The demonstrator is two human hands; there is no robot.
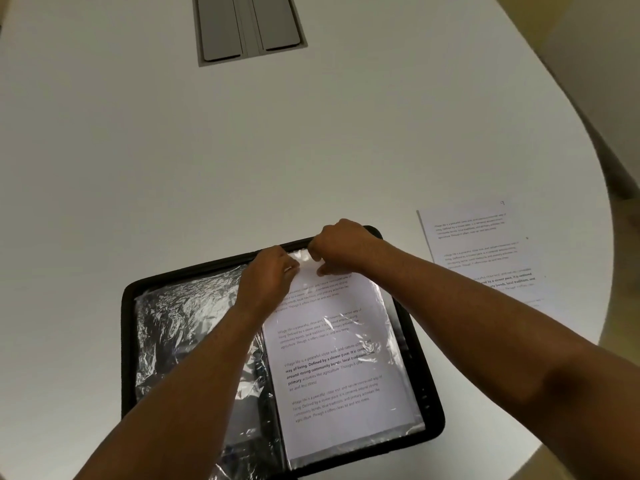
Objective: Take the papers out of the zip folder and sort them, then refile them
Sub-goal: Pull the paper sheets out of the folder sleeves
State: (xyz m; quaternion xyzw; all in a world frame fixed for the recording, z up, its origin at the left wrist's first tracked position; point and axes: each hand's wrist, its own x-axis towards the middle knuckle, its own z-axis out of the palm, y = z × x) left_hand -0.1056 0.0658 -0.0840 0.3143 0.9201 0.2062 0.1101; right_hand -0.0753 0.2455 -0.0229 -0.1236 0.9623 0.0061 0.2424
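Open black zip folder (429, 407) lying flat on the white table (138, 150), nearest the viewer — crinkled clear sleeves (180, 327) on its left half, a printed sheet (332, 368) inside a clear sleeve on its right half. A loose printed page (481, 244) lies on the table to the right, apart from the folder; a grey hatch panel (247, 26) is set into the far tabletop. Left hand (268, 275) and right hand (341, 245) meet at the sleeve's top edge — fingers curled, pinching the plastic opening above the sheet.
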